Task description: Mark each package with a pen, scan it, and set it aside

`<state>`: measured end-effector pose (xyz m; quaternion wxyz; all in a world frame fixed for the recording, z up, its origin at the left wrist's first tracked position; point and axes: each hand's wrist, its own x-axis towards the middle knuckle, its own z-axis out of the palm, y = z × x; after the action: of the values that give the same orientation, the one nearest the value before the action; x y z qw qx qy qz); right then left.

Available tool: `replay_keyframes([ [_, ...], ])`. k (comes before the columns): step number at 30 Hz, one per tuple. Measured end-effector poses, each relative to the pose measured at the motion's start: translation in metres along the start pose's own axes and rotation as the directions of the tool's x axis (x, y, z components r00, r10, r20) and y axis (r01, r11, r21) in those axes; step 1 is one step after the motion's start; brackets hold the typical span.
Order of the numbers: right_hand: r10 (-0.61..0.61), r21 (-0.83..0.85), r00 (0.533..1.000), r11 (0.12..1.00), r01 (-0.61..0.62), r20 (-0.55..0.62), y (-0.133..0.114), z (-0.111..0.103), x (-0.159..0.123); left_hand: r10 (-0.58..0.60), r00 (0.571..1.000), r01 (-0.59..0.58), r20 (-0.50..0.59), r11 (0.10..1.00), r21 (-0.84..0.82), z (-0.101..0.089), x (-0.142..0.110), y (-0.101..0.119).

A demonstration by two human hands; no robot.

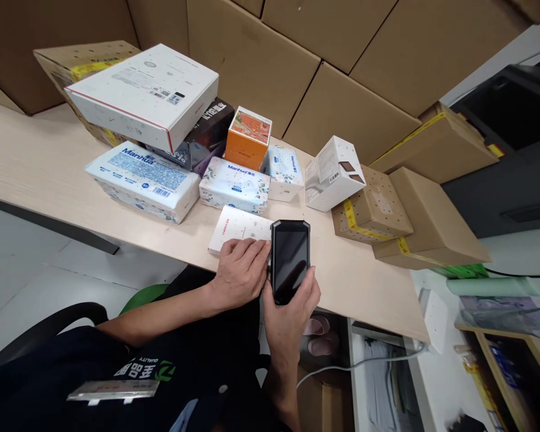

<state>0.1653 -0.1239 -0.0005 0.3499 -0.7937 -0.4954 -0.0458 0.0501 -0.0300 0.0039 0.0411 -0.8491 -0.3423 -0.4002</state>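
Observation:
A black rugged smartphone (290, 261) with a dark screen is held upright above the table's front edge. My right hand (290, 315) is closed around its lower end, thumb on one side and fingers on the other. From the left, my left hand (240, 270) presses its bent fingertips to the phone's left edge; its fingers are close together, and the thumb is partly hidden. Just behind that hand a flat white box (243, 227) with red lettering lies on the table, partly covered by the hand and phone.
Behind stand tissue packs (144, 180), another tissue pack (234, 185), an orange box (248, 139) and a large white box (148, 90) on a dark box. To the right are a white carton (330, 174) and brown cartons (371, 207). Stacked cardboard boxes (252, 66) wall the back.

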Motion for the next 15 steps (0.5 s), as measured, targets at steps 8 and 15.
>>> replay_keyframes([
  [8,0.012,0.028,1.0,1.0,-0.012,0.027,0.0013,-0.0016,0.0023,0.003,1.0,-0.003,-0.002,1.0,0.008,-0.0007,0.0019,-0.0005],
  [15,0.031,0.049,0.999,0.998,-0.032,0.013,0.0008,0.0009,0.0002,-0.001,1.0,0.001,-0.007,1.0,-0.005,-0.0007,0.0001,-0.0009],
])
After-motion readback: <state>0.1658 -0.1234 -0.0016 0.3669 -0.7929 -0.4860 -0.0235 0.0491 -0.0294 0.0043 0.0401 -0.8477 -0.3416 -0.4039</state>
